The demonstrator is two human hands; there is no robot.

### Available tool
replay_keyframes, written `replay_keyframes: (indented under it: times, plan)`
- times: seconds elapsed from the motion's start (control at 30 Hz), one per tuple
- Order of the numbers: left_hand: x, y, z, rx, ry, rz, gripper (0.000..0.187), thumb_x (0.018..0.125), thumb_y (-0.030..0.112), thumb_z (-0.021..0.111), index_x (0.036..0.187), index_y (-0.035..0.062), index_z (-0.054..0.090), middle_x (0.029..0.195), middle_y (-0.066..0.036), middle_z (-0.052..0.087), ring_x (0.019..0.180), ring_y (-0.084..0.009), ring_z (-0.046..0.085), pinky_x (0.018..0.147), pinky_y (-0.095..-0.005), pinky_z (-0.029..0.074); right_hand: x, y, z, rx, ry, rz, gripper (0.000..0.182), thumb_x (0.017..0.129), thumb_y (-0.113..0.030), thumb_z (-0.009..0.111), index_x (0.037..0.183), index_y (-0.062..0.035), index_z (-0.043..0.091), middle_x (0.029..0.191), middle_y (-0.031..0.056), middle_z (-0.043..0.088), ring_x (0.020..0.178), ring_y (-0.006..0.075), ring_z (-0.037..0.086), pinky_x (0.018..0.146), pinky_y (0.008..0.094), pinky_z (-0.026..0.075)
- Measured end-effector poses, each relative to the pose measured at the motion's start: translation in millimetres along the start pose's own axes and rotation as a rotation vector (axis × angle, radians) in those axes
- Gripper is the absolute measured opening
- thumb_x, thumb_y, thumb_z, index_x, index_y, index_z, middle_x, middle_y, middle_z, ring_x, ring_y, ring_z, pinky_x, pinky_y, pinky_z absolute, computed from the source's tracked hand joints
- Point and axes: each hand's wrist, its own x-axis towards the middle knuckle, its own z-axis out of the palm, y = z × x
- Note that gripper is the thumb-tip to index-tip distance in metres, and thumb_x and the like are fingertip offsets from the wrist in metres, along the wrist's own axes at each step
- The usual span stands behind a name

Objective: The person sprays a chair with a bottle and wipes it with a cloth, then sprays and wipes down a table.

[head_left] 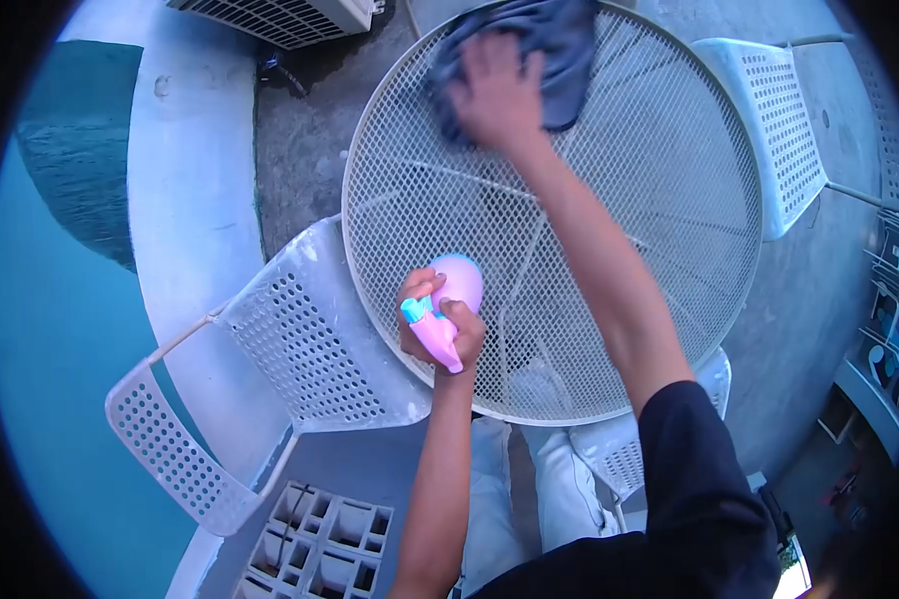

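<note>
A round white mesh table (659,200) fills the middle of the view. My left hand (448,334) is wrapped around a pink spray bottle (459,284) with a light blue nozzle, held above the near left part of the mesh. My right hand (497,92) lies flat with its fingers spread on a dark blue cloth (564,60) at the far edge of the table. The cloth is bunched and reaches the rim; what lies under it is hidden.
A perforated white chair (320,344) stands at the left, another (784,135) at the right, and part of a third (624,464) shows near my legs. Hollow blocks (320,544) lie at the lower left. An air-conditioner unit (285,20) sits at the top, and blue-green water (80,329) is far left.
</note>
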Motion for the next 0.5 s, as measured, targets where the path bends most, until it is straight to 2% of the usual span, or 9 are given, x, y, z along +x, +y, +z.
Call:
replay_keyframes:
  times: [0.07,0.13,0.2,0.23,0.3,0.37,0.4,0.43,0.5]
  plan:
    - [1.2,-0.2,-0.2,0.031,-0.014,0.006,0.016,0.075,0.004,0.050,0.090,0.0003,0.052,0.087,-0.017,0.064,0.077,-0.0323,0.065,0.071,-0.0415,0.055,-31.0,-42.1,-22.7,0.107,-0.197,-0.284,0.066,0.086,-0.049,0.052,0.140,-0.0118,0.044,0.150,0.0105,0.038,0.142,0.0314,0.028,0.113,0.0627,0.015]
    - [2.3,4.3,0.4,0.000,-0.017,-0.050,0.017,0.074,0.005,0.050,0.089,-0.0009,0.052,0.086,-0.017,0.063,0.078,-0.0332,0.064,0.073,-0.0424,0.054,-68.8,-61.6,-33.4,0.277,-0.342,-0.580,0.067,0.085,-0.049,0.056,0.144,-0.0199,0.041,0.154,0.0064,0.032,0.145,0.0262,0.023,0.116,0.0567,0.012]
    - [-6.2,2.1,3.1,-0.053,0.028,-0.146,0.019,0.071,0.002,0.048,0.089,-0.0035,0.050,0.084,-0.017,0.061,0.076,-0.0327,0.063,0.073,-0.0437,0.054,-80.1,-54.9,-25.9,0.408,-0.339,-0.682,0.066,0.083,-0.050,0.059,0.143,-0.0265,0.043,0.152,0.0027,0.036,0.144,0.0214,0.027,0.117,0.0526,0.014]
    - [-6.4,-1.1,1.3,-0.040,-0.020,-0.108,0.025,0.072,0.001,0.048,0.096,-0.0040,0.049,0.093,-0.020,0.060,0.079,-0.0308,0.063,0.072,-0.0404,0.054,-66.9,-37.2,-28.8,0.432,-0.346,-0.704,0.064,0.082,-0.052,0.060,0.141,-0.0301,0.046,0.150,0.0012,0.039,0.142,0.0197,0.031,0.116,0.0528,0.020]
    - [-5.1,-10.5,-3.5,0.035,-0.100,-0.019,0.034,0.072,0.001,0.048,0.106,-0.0037,0.047,0.103,-0.022,0.059,0.080,-0.0277,0.063,0.071,-0.0361,0.054,-36.9,9.0,-26.2,0.401,-0.253,-0.572,0.061,0.082,-0.052,0.060,0.138,-0.0298,0.050,0.148,0.0011,0.042,0.139,0.0202,0.035,0.111,0.0509,0.028]
    - [-5.0,-1.9,-1.0,0.004,-0.030,-0.089,0.027,0.071,0.002,0.047,0.098,-0.0038,0.048,0.091,-0.019,0.061,0.080,-0.0309,0.063,0.074,-0.0417,0.054,-5.3,68.2,-49.7,0.231,-0.287,-0.292,0.058,0.084,-0.052,0.058,0.136,-0.0272,0.052,0.146,0.0047,0.045,0.136,0.0250,0.040,0.106,0.0439,0.036]
    - [-5.7,2.1,1.6,-0.016,0.009,-0.128,0.024,0.071,0.002,0.047,0.094,-0.0038,0.048,0.085,-0.018,0.061,0.080,-0.0325,0.063,0.076,-0.0445,0.054,3.1,103.0,-53.2,0.130,-0.161,-0.191,0.057,0.086,-0.053,0.055,0.136,-0.0262,0.052,0.147,0.0058,0.044,0.136,0.0267,0.040,0.107,0.0430,0.036]
    - [-5.9,1.9,0.4,0.009,-0.001,-0.133,0.025,0.071,0.002,0.047,0.096,-0.0040,0.048,0.085,-0.018,0.062,0.082,-0.0328,0.064,0.076,-0.0445,0.054,4.6,150.6,-45.0,0.054,-0.087,-0.108,0.059,0.087,-0.057,0.052,0.136,-0.0252,0.052,0.148,0.0031,0.042,0.137,0.0217,0.037,0.108,0.0399,0.036]
    - [-4.8,0.3,2.1,-0.011,-0.008,-0.113,0.025,0.072,0.002,0.047,0.096,-0.0042,0.048,0.086,-0.019,0.062,0.082,-0.0327,0.064,0.075,-0.0445,0.054,-3.3,226.5,-63.5,-0.171,-0.078,0.106,0.064,0.091,-0.058,0.046,0.145,-0.0261,0.040,0.152,0.0044,0.036,0.141,0.0230,0.032,0.113,0.0472,0.029]
